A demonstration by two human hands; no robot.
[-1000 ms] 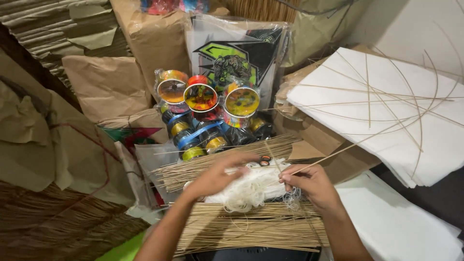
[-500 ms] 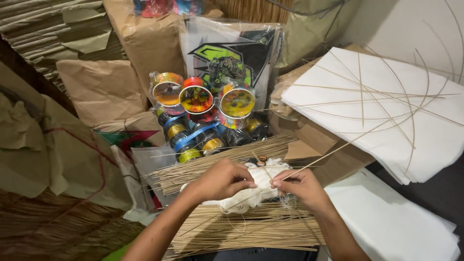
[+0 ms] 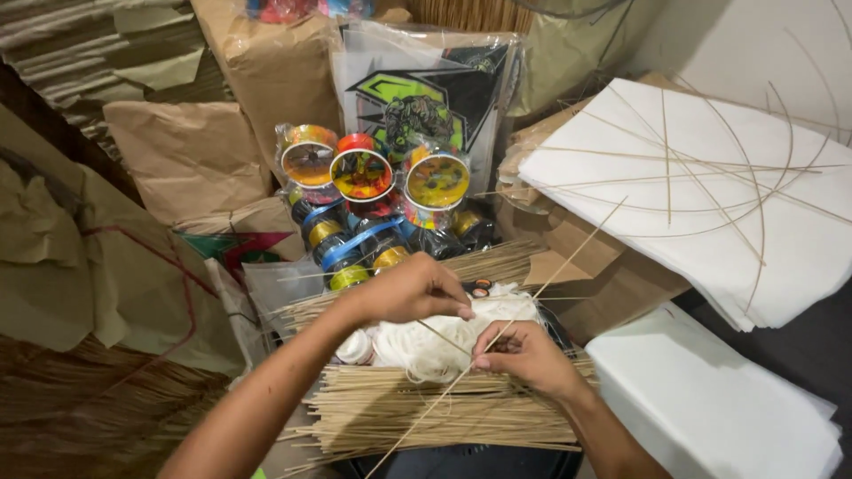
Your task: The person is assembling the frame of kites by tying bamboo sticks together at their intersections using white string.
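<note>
Both hands meet over a tangled heap of white string. The right hand pinches a long thin bamboo stick that slants up to the right, over the brown paper. The left hand hovers curled above the string, fingertips pointing down at it. Beneath lies a flat bundle of pale bamboo sticks. Behind, colourful round thread spools cluster together. On the right, a stack of white paper sheets carries curved thin sticks.
</note>
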